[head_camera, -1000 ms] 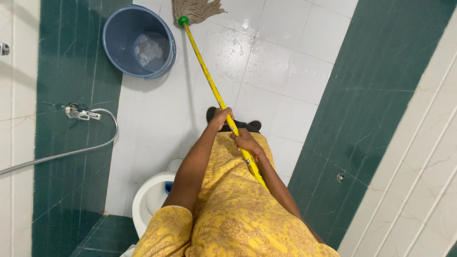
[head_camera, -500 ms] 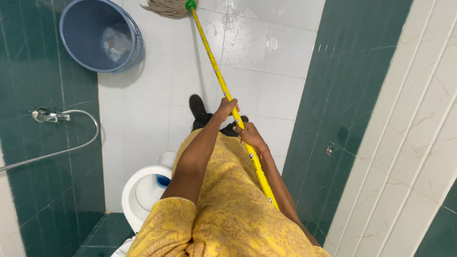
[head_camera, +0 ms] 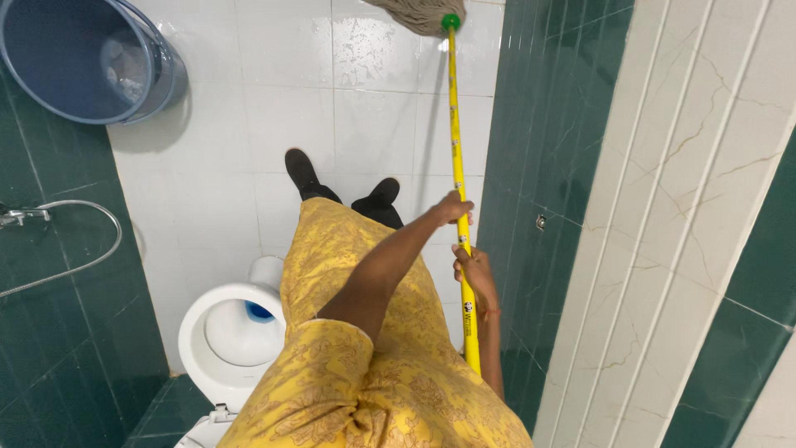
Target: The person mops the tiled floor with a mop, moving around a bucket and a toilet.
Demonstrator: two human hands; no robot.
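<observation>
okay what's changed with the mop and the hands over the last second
The mop has swung right: its head, earlier beside the blue bucket, now lies near the green wall. Both hands followed. The left hand and right hand still grip the yellow handle; the bucket stays put.

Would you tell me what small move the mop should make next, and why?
Probably a short pull back toward the feet: the mop head lies far out by the green wall, both hands, left hand and right hand, grip the yellow handle, and wet white tiles lie between.
</observation>
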